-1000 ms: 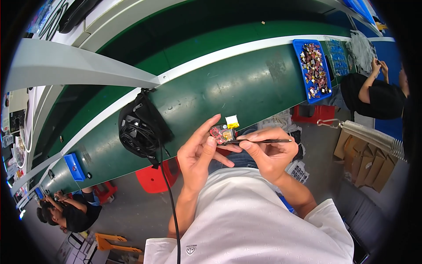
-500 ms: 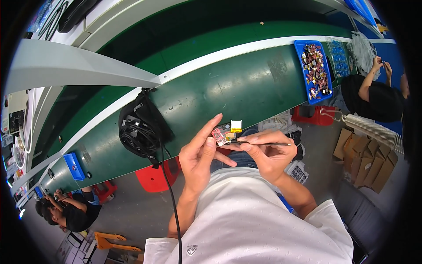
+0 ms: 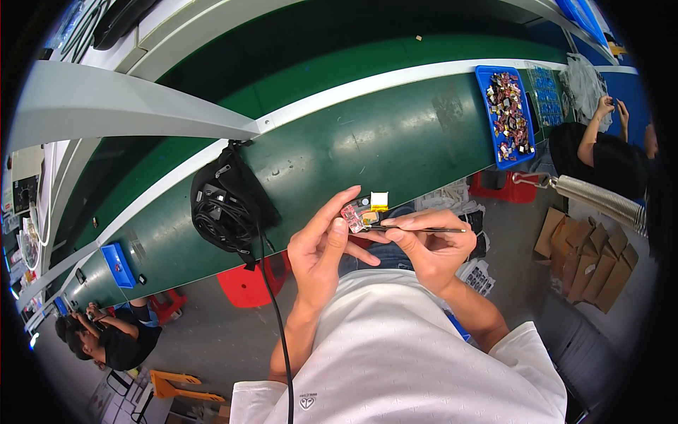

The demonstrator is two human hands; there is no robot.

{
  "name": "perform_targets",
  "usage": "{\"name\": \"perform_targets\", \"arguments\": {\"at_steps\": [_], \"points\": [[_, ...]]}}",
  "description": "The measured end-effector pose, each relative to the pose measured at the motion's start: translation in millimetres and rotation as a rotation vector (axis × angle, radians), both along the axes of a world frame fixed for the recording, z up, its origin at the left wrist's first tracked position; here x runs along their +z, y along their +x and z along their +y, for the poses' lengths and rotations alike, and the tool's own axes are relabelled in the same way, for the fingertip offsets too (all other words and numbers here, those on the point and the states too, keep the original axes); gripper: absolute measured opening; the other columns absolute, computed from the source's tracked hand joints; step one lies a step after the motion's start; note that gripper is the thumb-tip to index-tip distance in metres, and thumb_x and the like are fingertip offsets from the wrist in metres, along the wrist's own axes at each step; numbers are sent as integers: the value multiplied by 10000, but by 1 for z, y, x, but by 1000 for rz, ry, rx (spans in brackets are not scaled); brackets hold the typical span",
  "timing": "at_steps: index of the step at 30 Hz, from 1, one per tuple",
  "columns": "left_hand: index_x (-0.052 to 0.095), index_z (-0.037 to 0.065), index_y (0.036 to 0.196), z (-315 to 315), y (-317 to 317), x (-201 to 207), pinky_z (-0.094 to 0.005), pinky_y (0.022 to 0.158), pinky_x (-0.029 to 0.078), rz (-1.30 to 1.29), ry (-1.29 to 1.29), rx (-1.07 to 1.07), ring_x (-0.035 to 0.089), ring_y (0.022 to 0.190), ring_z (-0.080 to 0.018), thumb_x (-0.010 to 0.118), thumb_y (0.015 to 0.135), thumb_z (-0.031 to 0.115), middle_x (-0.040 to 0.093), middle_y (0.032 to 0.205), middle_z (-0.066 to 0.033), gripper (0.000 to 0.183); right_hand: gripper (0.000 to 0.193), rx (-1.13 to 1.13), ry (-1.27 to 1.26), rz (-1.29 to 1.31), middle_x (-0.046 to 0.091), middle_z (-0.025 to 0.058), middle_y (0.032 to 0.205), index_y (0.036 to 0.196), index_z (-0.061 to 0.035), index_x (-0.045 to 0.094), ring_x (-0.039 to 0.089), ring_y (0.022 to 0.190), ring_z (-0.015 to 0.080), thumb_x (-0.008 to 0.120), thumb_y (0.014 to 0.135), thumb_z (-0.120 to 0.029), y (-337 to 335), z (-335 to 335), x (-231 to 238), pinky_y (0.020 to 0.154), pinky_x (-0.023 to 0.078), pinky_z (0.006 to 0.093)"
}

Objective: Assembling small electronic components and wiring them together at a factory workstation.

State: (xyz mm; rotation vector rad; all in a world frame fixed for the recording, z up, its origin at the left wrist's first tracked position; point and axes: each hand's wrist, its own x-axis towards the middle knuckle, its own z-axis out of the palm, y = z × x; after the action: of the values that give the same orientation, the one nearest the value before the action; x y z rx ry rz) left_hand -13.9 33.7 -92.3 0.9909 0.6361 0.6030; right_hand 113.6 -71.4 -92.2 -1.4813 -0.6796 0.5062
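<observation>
Between the thumb and fingers of my left hand (image 3: 321, 244) is a small circuit board (image 3: 354, 217), reddish with a dark casing part. A small white battery pouch with yellow tape (image 3: 379, 201) sticks up from its far right side. My right hand (image 3: 434, 247) grips thin black tweezers (image 3: 445, 230) almost level, pinched between thumb and fingers. Their tip reaches the lower right edge of the board, and fine detail there is too small to make out. Both hands are held in front of my white shirt, by the near edge of the green workbench (image 3: 332, 155).
On the bench stand a black bag (image 3: 222, 201) with cables and a blue tray (image 3: 487, 113) full of small parts. A smaller blue tray (image 3: 119, 266) lies far left. A black cable (image 3: 277, 318) hangs beside my left arm; a coiled spring (image 3: 597, 201) hangs right. Co-workers sit at both ends.
Both hands keep nearly the same pose on the board and tweezers. The view has shifted very slightly.
</observation>
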Motion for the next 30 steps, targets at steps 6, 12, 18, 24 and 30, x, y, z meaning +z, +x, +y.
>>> {"name": "perform_targets", "arguments": {"at_steps": [6,12,18,24,30], "points": [[504,-83,1354,1,-1,-2,-313,563,625,-5,-20,-9,734,783,-275,444,1058,182,687,1030,-217,402,98,-10,13,39,753,127,843,837,-4,717,538,507,7,788,776,25,-2,4,2,441,352,154],[509,-92,1347,4,-1,-4,-316,550,622,-8,-11,-12,733,773,-280,452,1054,175,686,1024,-223,400,94,8,-30,65,745,127,844,848,26,708,548,529,11,775,785,43,3,4,3,446,360,157],[525,-103,1330,7,-2,-3,-306,527,611,-5,14,-17,730,738,-275,456,1051,161,685,1016,-224,390,111,23,-29,70,743,125,842,858,32,710,532,525,2,784,777,48,4,5,6,441,347,156],[531,-101,1327,9,-2,-4,-299,514,605,-21,39,-23,728,716,-271,449,1053,154,685,1012,-220,382,114,19,-34,49,743,123,846,858,25,713,531,523,3,790,776,44,4,6,7,437,339,155],[528,-89,1338,9,-1,-4,-301,509,603,-10,24,-16,730,727,-273,458,1053,168,684,1019,-222,391,125,10,-35,55,743,126,852,886,23,719,547,536,11,790,784,33,2,6,7,446,348,154]]}}
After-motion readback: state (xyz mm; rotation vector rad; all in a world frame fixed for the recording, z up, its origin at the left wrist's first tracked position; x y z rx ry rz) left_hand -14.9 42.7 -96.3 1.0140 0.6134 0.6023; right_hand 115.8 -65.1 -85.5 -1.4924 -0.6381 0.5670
